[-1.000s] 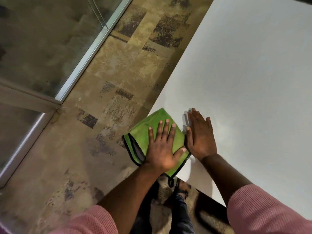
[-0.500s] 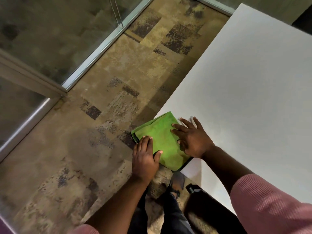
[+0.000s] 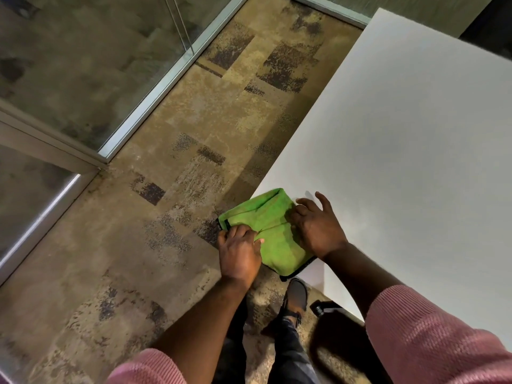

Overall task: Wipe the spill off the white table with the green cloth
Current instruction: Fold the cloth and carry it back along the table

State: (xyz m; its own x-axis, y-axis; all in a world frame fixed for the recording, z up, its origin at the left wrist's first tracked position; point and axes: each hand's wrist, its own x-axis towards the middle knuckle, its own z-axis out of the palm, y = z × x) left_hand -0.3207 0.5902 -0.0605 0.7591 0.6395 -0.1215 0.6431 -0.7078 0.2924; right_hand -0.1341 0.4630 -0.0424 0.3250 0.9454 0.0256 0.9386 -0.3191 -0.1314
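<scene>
Where a second ago both palms lay flat, the left hand [image 3: 239, 252] now pinches the folded green microfibre cloth [image 3: 273, 231] overhanging the white table [image 3: 401, 151] corner while the right hand [image 3: 315, 225], fingers curled, gathers its other side, suggesting wiping is finished.

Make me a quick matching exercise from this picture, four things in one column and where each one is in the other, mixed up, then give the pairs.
Things:
1. green cloth
2. left hand
3. right hand
4. shoe

Places:
A. on the carpet below the table corner
B. at the cloth's floor-side edge
C. on the white table's near corner, overhanging its edge
D. at the cloth's table-side edge

Pairs: 1-C, 2-B, 3-D, 4-A
</scene>
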